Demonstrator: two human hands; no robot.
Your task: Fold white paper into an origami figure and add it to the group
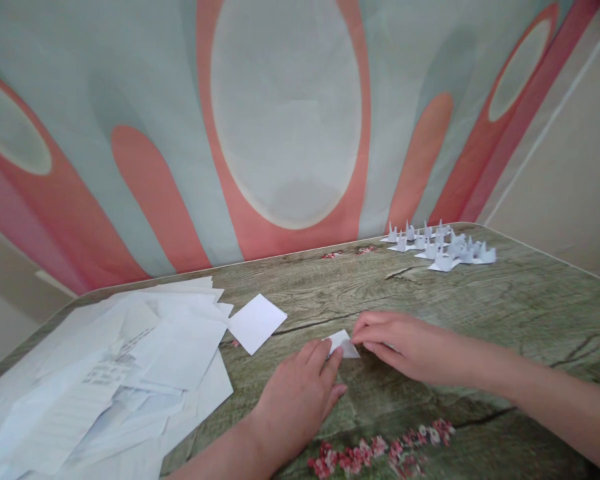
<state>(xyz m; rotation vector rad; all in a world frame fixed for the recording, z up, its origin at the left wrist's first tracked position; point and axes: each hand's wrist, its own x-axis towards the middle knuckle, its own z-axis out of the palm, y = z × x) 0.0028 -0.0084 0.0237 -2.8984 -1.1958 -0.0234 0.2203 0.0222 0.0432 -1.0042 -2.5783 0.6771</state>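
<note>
— Well, look at the left hand (300,393): palm down on the counter (505,313), fingers stretched forward, their tips pinning one end of that small folded paper (344,344). Nothing is gripped; it just presses.

— And the right hand (405,343)?

— It comes in from the other side, fingertips drawn close together on the paper's opposite edge, pinching or pressing a crease. The piece lies flat between the two hands.

— It looks flimsy.

— I'd say so: thin, weightless, easy to crumple or slide on that smooth top. Best taken at the edges and corners with fingertips.

— Anything in the way?

— Not really. A white paper square (256,323) lies just to the left, a loose heap of paper sheets (115,373) beyond that, and a cluster of folded paper figures (440,247) stands well apart at the far right.
</note>
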